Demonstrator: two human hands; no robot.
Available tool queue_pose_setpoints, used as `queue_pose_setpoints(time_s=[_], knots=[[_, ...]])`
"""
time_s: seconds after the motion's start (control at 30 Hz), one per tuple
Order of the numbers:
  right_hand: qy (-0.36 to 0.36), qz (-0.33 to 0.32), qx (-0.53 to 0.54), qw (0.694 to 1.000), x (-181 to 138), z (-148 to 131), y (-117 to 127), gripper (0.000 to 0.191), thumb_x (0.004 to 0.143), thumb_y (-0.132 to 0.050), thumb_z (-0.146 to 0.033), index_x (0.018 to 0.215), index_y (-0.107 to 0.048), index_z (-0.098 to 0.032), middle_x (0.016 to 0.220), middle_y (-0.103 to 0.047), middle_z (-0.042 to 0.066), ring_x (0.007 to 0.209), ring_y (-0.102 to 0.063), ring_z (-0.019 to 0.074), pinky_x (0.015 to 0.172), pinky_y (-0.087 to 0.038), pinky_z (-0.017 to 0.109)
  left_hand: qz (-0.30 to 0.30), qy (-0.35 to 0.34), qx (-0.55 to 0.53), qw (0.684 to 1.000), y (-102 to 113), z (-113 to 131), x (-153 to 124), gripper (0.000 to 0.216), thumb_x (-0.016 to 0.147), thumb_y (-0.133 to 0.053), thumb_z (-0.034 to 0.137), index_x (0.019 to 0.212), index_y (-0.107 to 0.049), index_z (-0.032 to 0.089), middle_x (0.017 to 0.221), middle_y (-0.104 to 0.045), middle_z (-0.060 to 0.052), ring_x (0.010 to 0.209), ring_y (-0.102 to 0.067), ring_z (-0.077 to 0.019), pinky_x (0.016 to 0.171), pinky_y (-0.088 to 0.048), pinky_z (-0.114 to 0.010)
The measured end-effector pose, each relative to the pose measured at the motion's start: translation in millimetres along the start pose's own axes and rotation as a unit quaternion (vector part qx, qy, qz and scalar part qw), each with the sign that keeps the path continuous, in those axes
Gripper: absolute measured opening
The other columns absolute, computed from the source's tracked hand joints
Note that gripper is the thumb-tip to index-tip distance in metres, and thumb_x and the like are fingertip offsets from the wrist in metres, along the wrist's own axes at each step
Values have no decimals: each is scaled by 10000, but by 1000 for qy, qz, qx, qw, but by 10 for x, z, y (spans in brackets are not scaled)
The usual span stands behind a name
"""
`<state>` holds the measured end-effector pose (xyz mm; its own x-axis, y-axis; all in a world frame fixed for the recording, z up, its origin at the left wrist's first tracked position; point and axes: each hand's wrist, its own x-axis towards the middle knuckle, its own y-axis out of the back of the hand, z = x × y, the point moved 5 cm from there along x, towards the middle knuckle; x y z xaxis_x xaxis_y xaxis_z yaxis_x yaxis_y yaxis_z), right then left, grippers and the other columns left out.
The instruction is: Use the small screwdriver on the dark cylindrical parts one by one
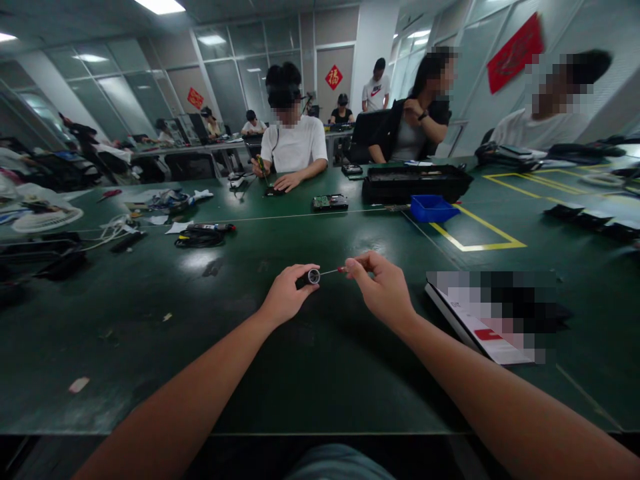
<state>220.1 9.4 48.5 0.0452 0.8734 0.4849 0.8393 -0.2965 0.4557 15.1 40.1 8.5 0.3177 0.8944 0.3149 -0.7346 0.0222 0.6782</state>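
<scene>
your left grip (287, 293) is closed around a short black cylinder with a silver-ringed end (306, 278), covering most of its side and its left end, so its full length is hard to make out. your right grip (383, 283) pinches the red handle of a thin metal-shafted tool (330, 271), and the fingers hide much of that handle. whether the tip touches the silver ring or stops just beside it is too small to make out. your forearms are cut off by the bottom of the view, and a pixelated patch masks much of the white box with a red mark (467, 327).

the dark green surface (310, 380) has a straight near edge beneath your forearms, well apart from the cylinder. the white box lies near your right forearm, the closest thing on that side. a coiled black cable (203, 236) lies well apart, far and left; a small green-and-silver circuit board unit (330, 202) and an open blue plastic bin (433, 212), just in front of a long black tray (383, 193), lie farther off.

the cylinder is over the middle of the surface, its ringed end facing right and toward you. its long axis runs roughly left to right, slanting nearer at the right. the tool's shaft also runs left to right, tip pointing left.
</scene>
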Motion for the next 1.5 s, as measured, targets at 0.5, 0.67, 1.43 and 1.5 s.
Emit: queue_pose_setpoints(time_s=[0.5,0.67,1.43,1.5], knots=[[54,-11,-52,997,-14,-57,-19,421,891,-659,-503,606,-528,-222,500,-499,-49,451,-430,107,484,-306,273,-1,-2,-10,1000,-8,-64,1,393,887,-708,185,1267,-666,275,1246,-681,-38,1193,-596,-232,1077,-438,-451],[115,-53,-1,992,-34,-105,-48,91,917,-608,-285,949,-655,-214,837,-721,36,737,-673,182,678,-502,313,0,-15,-18,1000,-22,-58,9,383,878,-713,169,1247,-674,263,1236,-688,-42,1183,-609,-231,1076,-437,-443],[86,-101,-19,991,-44,-79,-70,340,982,-475,-287,1289,-610,-229,909,-738,45,765,-663,205,692,-471,328,-11,-9,-22,1000,-16,9,-3,374,878,-703,181,1242,-677,261,1231,-685,-46,1173,-615,-235,1076,-450,-445],[82,-111,-16,990,-51,-76,-72,290,999,-457,-310,1201,-652,-238,919,-738,42,770,-661,203,688,-468,326,-16,-12,-22,1000,-22,14,-3,365,877,-700,174,1232,-683,259,1221,-688,-50,1164,-619,-237,1069,-454,-444]])
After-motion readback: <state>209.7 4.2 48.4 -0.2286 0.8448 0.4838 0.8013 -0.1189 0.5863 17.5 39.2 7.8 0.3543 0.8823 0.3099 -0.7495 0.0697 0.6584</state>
